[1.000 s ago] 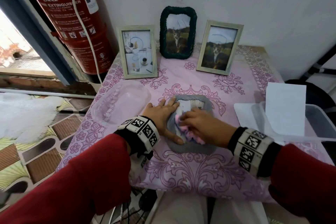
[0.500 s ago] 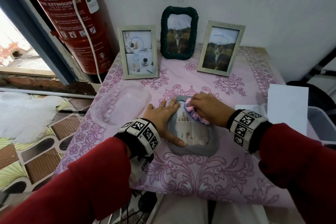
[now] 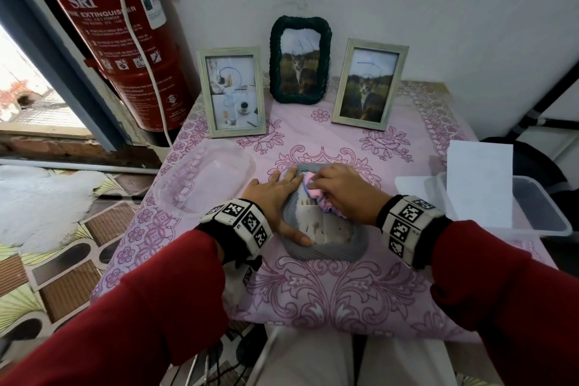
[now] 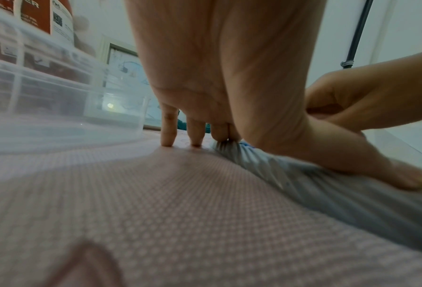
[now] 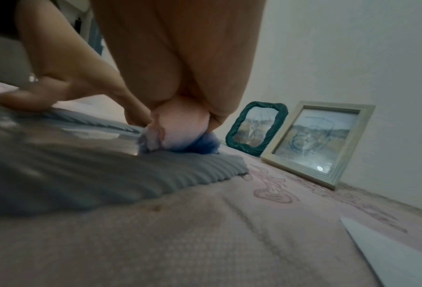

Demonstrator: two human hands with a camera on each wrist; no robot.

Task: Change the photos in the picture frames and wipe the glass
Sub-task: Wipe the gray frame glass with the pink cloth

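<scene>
A grey ribbed picture frame (image 3: 326, 249) lies flat on the pink tablecloth (image 3: 329, 291), glass up. My left hand (image 3: 277, 197) lies flat along its left edge, fingers straight, thumb (image 4: 386, 172) pressing on the frame (image 4: 352, 194). My right hand (image 3: 340, 191) grips a pink and blue cloth (image 3: 313, 191) and presses it on the far part of the glass; the cloth (image 5: 180, 136) shows bunched under the fingers on the frame (image 5: 106, 174). Three more frames stand at the wall: a pale one (image 3: 232, 92), a dark green one (image 3: 300, 59), another pale one (image 3: 369, 84).
A clear plastic lid or tub (image 3: 203, 180) lies left of my left hand. At the right a clear container (image 3: 545, 213) holds a white sheet (image 3: 479, 182). A red fire extinguisher (image 3: 116, 34) hangs at the back left. The table's front edge is near my lap.
My right hand has moved the cloth from the near part of the glass up to its far end and a little back. The left hand has stayed in place.
</scene>
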